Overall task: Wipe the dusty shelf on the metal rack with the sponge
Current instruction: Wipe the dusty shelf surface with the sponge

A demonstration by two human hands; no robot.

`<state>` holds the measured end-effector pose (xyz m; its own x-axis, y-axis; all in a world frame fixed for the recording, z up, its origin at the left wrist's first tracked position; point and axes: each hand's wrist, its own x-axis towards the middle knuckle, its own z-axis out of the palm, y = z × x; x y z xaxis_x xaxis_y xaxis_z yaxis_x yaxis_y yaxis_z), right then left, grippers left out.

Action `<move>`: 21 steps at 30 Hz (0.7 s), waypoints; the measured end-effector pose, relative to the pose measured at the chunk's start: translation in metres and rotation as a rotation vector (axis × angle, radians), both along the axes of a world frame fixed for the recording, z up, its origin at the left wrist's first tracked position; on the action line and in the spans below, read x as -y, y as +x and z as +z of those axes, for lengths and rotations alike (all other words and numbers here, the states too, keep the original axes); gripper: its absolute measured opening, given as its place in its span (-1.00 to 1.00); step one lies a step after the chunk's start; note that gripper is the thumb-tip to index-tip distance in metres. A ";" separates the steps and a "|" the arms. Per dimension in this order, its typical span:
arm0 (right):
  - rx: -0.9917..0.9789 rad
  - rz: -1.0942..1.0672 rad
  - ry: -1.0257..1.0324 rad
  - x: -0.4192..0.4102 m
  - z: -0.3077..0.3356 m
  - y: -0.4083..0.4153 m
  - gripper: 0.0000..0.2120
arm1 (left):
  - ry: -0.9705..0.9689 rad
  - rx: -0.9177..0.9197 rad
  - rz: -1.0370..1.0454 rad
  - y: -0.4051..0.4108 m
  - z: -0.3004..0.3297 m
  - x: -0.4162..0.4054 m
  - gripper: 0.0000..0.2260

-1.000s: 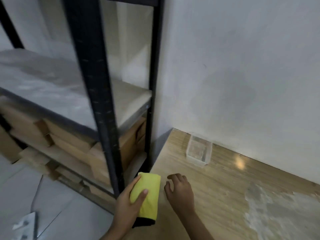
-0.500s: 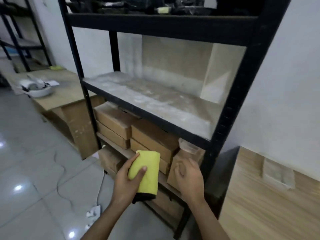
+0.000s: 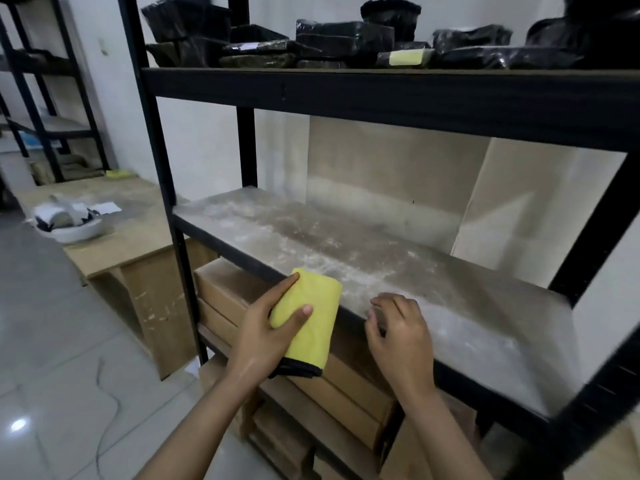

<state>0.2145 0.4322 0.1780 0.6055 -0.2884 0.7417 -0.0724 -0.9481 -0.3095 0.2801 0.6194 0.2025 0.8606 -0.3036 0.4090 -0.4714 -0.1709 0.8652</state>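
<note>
A black metal rack (image 3: 162, 174) stands before me. Its middle shelf (image 3: 398, 268) is a pale board streaked with white dust. My left hand (image 3: 263, 327) grips a yellow sponge (image 3: 311, 323) with a black bottom edge, thumb across its front, just in front of the shelf's front edge. My right hand (image 3: 401, 337) hovers to the right of the sponge, over the shelf's front rim, fingers loosely curled and holding nothing.
Black wrapped packages (image 3: 346, 39) fill the shelf above. Cardboard boxes (image 3: 346, 386) are stacked on the shelf below. A low wooden table (image 3: 131, 237) with a white bowl (image 3: 69, 230) stands at the left. A cardboard panel (image 3: 391, 174) leans at the shelf's back.
The view swung from the wooden table on the right to face the rack. Both hands rose from low in front of the boxes to the dusty shelf's front edge, sponge still held.
</note>
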 end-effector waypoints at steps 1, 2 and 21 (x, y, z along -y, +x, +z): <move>-0.002 -0.012 -0.007 0.003 0.000 0.010 -0.83 | 0.009 0.005 -0.008 0.013 0.002 0.005 -0.54; -0.008 -0.024 -0.010 0.006 0.000 0.019 -0.84 | 0.013 0.004 -0.017 0.026 0.004 0.011 -0.53; -0.133 -0.388 -0.076 0.017 -0.003 0.066 -0.71 | 0.621 0.568 -0.424 0.153 0.004 0.082 -0.42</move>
<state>0.2804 0.4151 0.1755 0.5549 -0.4615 0.6921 -0.4632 -0.8625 -0.2038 0.4328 0.5374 0.2065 0.3502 -0.8500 0.3934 -0.9231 -0.2421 0.2987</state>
